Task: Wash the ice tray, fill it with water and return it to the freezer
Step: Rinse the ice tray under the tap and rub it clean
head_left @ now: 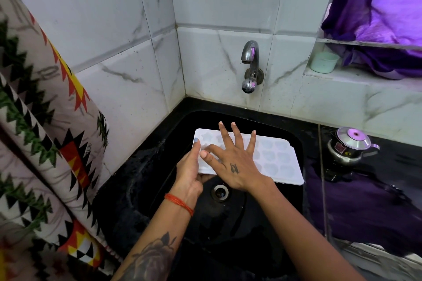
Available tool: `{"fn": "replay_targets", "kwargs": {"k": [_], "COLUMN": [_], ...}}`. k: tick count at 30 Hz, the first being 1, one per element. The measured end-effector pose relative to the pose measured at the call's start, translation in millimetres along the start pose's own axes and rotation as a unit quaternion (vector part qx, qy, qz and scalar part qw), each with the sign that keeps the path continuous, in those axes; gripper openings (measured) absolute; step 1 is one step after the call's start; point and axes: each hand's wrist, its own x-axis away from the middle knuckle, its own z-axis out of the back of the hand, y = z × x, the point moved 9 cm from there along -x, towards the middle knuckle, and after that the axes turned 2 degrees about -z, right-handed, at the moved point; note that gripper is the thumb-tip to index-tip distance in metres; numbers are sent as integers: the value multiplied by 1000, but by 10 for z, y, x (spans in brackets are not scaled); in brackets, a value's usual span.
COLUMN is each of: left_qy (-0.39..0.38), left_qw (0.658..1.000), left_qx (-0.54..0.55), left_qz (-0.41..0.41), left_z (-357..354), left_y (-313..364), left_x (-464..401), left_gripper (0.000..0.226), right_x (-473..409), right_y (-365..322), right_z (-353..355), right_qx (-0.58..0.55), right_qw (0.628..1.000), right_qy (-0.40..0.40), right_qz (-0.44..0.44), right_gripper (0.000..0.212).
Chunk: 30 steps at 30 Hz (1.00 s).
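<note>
White plastic, the ice tray (277,159) is lying flat over the black sink (228,235), its top face showing rows of shallow moulded cavities, some star-shaped at the far-left corner, others rounded or shell-like towards the free end. Its rim is flat with rounded corners, and the near edge is looking thin and slightly raised above the basin. The left hand (190,174) is gripping the tray's left end, thumb lying along the top and fingers curling underneath, with a red thread bracelet (179,203) circling the wrist behind the grip. Just beside that grip, the right hand (234,163) is pressing down on the tray with fingers spread and straight, grasping nothing, a small tattoo showing on its back. Below the grip, the steel drain (219,193) is sitting in the sink floor. Beyond the tray, a chrome tap (250,65) is projecting from the marble-patterned wall tiles (127,70). Well away from the grip, past the tray's free end, a steel kettle (350,145) is standing on the dark counter (365,201).
</note>
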Motion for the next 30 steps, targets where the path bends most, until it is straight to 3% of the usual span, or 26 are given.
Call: {"fn": "replay_targets", "kwargs": {"k": [10,15,23,30], "left_qy": [25,32,33,45], "left_qw": [1000,999,999,998], "left_qx": [16,24,30,38], "left_qz": [3,0,-3,-6], "left_z": [62,97,159,248], "left_y": [40,84,130,151], "left_x": [-30,-72,-120,-143], "left_gripper": [28,29,26,26], "right_x": [125,326,666,790], "right_y": [145,539,1020,1172], "right_z": [225,411,567,449], "right_qx": [3,-24,-13,19], "right_qw": [992,975,946,946], "right_qy": [123,222,308,295], "right_qz": [33,-17,-99,-133], "right_gripper": [56,50,47,49]}}
